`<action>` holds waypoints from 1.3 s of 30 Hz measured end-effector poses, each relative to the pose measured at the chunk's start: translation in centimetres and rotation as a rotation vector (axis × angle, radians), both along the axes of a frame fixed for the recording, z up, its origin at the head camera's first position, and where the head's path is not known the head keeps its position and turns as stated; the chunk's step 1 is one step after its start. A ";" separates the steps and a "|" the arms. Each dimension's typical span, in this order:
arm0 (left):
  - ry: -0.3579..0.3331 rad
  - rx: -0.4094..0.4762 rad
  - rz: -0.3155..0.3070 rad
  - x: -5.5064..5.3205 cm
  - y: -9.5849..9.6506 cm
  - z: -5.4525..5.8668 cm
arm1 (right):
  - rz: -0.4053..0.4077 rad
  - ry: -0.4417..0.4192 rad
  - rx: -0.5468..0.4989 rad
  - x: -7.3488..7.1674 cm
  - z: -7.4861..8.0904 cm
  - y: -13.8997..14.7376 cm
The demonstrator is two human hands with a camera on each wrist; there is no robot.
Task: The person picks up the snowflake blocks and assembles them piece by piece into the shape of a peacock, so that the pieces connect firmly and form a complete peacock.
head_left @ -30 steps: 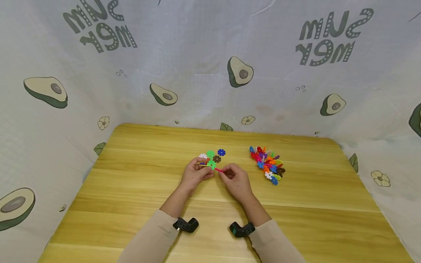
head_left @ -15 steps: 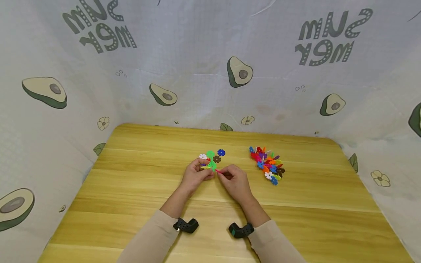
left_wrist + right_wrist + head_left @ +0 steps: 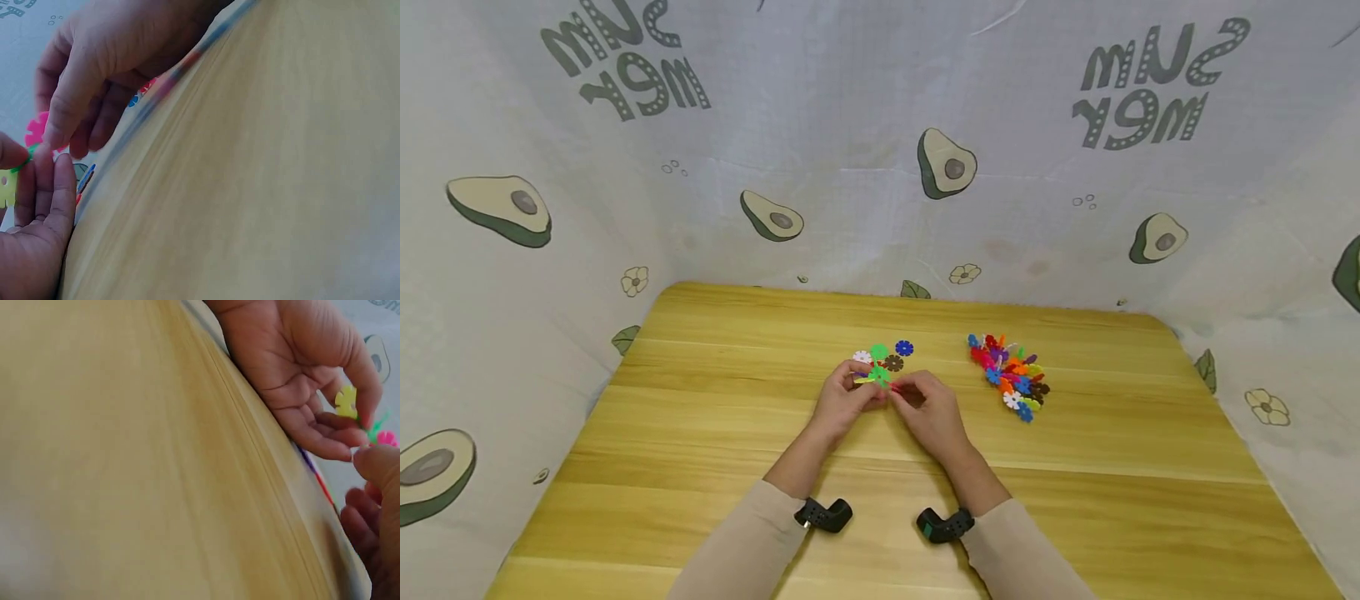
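My left hand (image 3: 842,400) pinches a green snowflake building disc (image 3: 880,375) between thumb and fingers. A yellow disc (image 3: 345,401) stands slotted at an angle to the green one, best seen in the right wrist view. Thumb and fingertips of my right hand (image 3: 938,417) pinch a pink disc (image 3: 37,128) at the green disc's edge. Both hands' fingertips nearly meet there and hide part of the joint. Just beyond the left hand lie loose discs: a white one (image 3: 861,357), a brown one (image 3: 893,363), a dark blue one (image 3: 904,348) and another green one (image 3: 878,351).
Right of the hands, a cluster of many-coloured joined discs (image 3: 1011,375) rests on the wooden table (image 3: 1112,517). A pale cloth (image 3: 850,108) printed with avocados hangs behind and beside the table. Black camera bands (image 3: 826,515) sit on both wrists.
My right hand has moved slightly left, bringing the pink disc closer against the green disc. The green and yellow discs have turned a little in my left hand.
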State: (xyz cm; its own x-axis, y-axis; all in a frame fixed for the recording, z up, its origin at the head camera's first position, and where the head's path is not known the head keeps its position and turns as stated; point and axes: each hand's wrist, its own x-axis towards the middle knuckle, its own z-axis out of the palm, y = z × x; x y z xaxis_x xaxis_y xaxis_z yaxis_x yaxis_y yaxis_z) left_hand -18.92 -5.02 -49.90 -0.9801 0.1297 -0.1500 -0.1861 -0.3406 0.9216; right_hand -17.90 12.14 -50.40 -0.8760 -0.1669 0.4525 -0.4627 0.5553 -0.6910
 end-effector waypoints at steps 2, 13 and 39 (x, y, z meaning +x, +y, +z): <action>-0.021 0.086 0.056 -0.2 -0.1 -0.1 | -0.028 -0.053 0.040 -0.4 0.0 -0.2; -0.041 0.293 0.209 -0.6 -0.5 -0.2 | -0.071 -0.069 0.428 -1.5 -0.2 -0.9; -0.013 0.338 0.260 -0.6 -1.3 0.2 | -0.193 0.043 0.435 -1.1 0.6 -1.2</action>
State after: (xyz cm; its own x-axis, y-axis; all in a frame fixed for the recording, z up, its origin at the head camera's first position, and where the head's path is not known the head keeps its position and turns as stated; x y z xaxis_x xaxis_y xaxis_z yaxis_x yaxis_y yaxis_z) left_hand -19.54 -6.36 -49.70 -0.9850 -0.0773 -0.1544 -0.0654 -0.6607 0.7478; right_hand -19.02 10.95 -49.83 -0.8917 -0.1844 0.4134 -0.3454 0.8674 -0.3581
